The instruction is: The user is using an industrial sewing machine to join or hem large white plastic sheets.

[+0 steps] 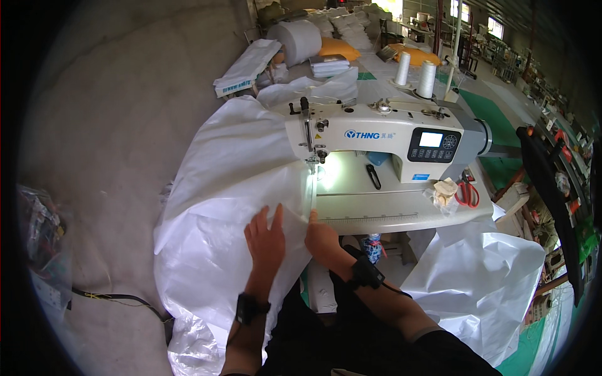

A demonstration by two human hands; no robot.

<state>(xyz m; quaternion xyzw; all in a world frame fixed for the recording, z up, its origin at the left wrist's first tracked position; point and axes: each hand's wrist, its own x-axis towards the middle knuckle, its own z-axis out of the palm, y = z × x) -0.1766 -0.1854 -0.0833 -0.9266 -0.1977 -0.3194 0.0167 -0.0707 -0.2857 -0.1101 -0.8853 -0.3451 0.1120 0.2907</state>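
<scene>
A large white woven plastic sheet (219, 182) drapes over the left end of the sewing machine (370, 131) and hangs down in front of me. Flat on it rests my left hand (266, 237), fingers spread and pointing toward the needle area. My right hand (321, 239) is at the sheet's right edge, by the front rim of the machine bed. Its index finger stretches forward along that edge while the other fingers curl in around it; the thumb is hidden. The sheet's edge runs up to the lit presser foot (312, 161).
Black thread snips (373, 177) lie on the machine bed. Red-handled scissors (467, 193) and a crumpled cloth scrap (444, 192) sit at its right. Two thread cones (426, 79) stand behind. More white sheeting (476, 276) hangs at right. A large white roll (293, 42) lies farther back.
</scene>
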